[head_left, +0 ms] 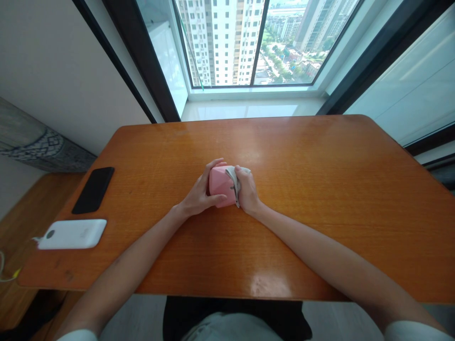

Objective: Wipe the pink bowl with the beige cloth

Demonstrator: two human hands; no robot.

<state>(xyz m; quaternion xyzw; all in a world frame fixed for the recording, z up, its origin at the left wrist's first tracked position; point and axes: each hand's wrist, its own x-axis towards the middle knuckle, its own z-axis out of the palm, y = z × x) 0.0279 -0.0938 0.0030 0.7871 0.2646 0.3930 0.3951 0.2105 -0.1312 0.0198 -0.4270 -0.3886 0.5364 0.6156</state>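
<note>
Near the middle of the wooden table, a small pink faceted object (219, 181) sits between my two hands. I cannot make out its exact kind. My left hand (202, 193) grips it from the left, thumb along the near side and fingers round the far side. In my right hand (248, 190) is a pale grey cloth (233, 179), pinched under the thumb and pressed against the pink object's right side. A small dark mark shows where the cloth meets the pink surface. The fingers of my right hand are partly hidden behind the cloth.
The wooden table (320, 189) reaches to the window sill. At its left lie a black phone (93, 190) and a white device (73, 234) with a cable at its left end. A wooden bench (21, 222) stands lower at the left. Beyond the table is a window (227, 42).
</note>
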